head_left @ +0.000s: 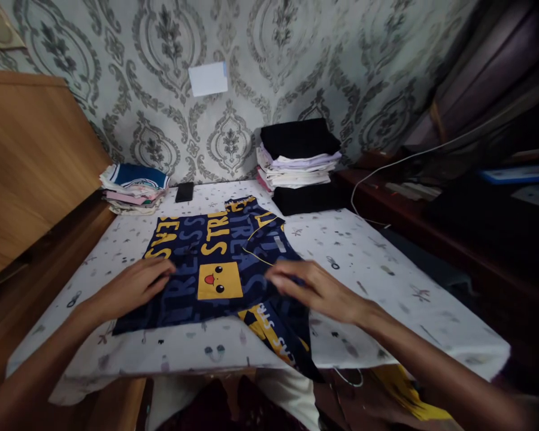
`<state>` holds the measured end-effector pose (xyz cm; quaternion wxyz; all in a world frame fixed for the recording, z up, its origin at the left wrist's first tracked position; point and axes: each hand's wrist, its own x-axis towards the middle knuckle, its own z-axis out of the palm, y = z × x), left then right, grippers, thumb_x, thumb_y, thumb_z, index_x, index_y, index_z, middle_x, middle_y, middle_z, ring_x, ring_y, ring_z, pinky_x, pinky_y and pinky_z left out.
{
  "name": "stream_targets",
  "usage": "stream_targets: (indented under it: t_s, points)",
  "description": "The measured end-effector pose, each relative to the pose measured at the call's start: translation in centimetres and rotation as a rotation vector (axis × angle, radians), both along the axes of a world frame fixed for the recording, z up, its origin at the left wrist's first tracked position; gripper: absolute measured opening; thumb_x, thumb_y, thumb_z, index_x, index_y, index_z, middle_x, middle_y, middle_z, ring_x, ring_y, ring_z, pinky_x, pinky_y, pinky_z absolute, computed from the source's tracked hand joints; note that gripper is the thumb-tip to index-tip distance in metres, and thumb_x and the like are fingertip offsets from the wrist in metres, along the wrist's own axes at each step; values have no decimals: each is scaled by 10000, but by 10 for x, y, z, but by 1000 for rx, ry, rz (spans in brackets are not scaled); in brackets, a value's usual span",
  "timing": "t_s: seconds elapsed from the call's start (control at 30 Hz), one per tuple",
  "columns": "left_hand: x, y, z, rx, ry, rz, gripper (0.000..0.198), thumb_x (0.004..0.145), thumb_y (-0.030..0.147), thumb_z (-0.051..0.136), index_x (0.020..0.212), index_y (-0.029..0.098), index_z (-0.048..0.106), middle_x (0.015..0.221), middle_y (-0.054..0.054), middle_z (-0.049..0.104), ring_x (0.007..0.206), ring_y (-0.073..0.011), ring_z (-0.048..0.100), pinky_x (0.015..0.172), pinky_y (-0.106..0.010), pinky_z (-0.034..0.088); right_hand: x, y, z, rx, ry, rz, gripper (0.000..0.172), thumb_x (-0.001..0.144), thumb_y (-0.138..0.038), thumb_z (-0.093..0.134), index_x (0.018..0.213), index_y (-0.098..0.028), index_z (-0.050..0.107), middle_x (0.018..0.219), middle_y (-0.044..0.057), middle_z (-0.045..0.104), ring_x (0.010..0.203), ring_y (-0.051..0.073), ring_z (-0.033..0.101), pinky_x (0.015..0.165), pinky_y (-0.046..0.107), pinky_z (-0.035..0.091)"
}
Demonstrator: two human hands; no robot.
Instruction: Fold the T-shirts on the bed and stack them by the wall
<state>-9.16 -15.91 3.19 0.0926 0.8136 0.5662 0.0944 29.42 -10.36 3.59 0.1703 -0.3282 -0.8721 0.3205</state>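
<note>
A navy shirt with yellow and blue lettering and a yellow chick-face square lies spread sideways, its collar to the right. My left hand is over the shirt's hem end, fingers loosely bent and the thumb a little apart. No fabric shows gathered in it. At the collar end, my right hand has thumb and fingers pinched together on the shirt, where the yellow collar piping meets the fingertips; the exact grip is slightly blurred. A sleeve with a yellow and white printed band reaches the table's front edge.
The table has a white patterned cloth. A folded clothes stack and a black phone are at the back left. Another clothes stack stands at the back right, a folded black garment before it. A white cable hangs at right.
</note>
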Motion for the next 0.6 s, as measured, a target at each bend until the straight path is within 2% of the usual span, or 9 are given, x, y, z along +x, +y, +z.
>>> stream_targets:
  t_s: [0.03, 0.1, 0.17, 0.23, 0.3, 0.37, 0.43, 0.53, 0.6]
  points:
    - [16, 19, -2, 26, -35, -10, 365, 963, 434, 389, 1137, 255, 655, 1194, -82, 700, 1152, -256, 641, 1029, -370, 490, -19, 19, -3, 129, 24, -37, 426, 1039, -476, 357, 1126, -220, 686, 1078, 78, 726, 995, 214, 675, 924, 379, 528]
    - [47, 57, -13, 32, -92, -35, 417, 985, 423, 360, 1267, 228, 599, 1314, -108, 650, 1262, -252, 586, 1104, -376, 440, -60, 56, -15, 277, -48, -74, 406, 1037, -365, 369, 1289, -181, 630, 1346, 123, 645, 1289, 253, 567, 1111, 428, 426]
    - [71, 92, -28, 0, -85, -25, 459, 993, 403, 380, 1375, 199, 533, 1470, -135, 556, 1391, -248, 489, 1181, -371, 359, -94, 90, -32, 330, -179, -87, 456, 1019, -311, 415, 1408, -113, 545, 1520, 176, 502, 1441, 273, 428, 1184, 429, 349]
    - [78, 117, -43, -40, -50, 26, 541, 1003, 430, 384, 1469, 165, 456, 1591, -156, 424, 1493, -257, 362, 1225, -394, 285, -109, 119, -52, 350, -286, -141, 528, 1015, -348, 443, 1476, -94, 472, 1589, 190, 407, 1498, 283, 338, 1213, 444, 302]
    - [66, 130, -56, -70, -22, 94, 612, 1000, 466, 391, 1517, 140, 405, 1635, -175, 337, 1537, -292, 268, 1244, -470, 223, -99, 141, -70, 343, -357, -215, 588, 1015, -408, 447, 1486, -56, 451, 1590, 227, 386, 1503, 315, 323, 1215, 476, 287]
    - [39, 133, -65, -83, 16, 179, 648, 991, 484, 388, 1540, 142, 377, 1647, -177, 301, 1548, -315, 224, 1245, -540, 172, -69, 158, -86, 355, -395, -304, 604, 1020, -439, 428, 1481, -49, 454, 1583, 238, 391, 1500, 331, 325, 1217, 495, 271]
    - [5, 132, -71, -71, 72, 270, 660, 986, 494, 363, 1555, 160, 356, 1658, -156, 277, 1555, -300, 201, 1247, -551, 146, -34, 170, -95, 375, -425, -388, 581, 1023, -431, 422, 1483, -76, 458, 1581, 217, 405, 1495, 317, 338, 1212, 472, 284]
    - [-36, 131, -76, -35, 131, 348, 662, 984, 502, 322, 1563, 183, 343, 1662, -137, 281, 1556, -279, 210, 1240, -546, 170, 0, 180, -95, 361, -453, -425, 528, 1019, -399, 442, 1454, -105, 501, 1552, 197, 454, 1447, 305, 418, 1181, 441, 335]
    - [-53, 137, -77, -41, 131, 365, 653, 986, 507, 307, 1556, 191, 351, 1664, -142, 278, 1551, -292, 227, 1219, -580, 201, 0, 187, -86, 361, -447, -432, 453, 1026, -380, 425, 1359, -128, 599, 1481, 185, 534, 1361, 298, 514, 1138, 421, 383]
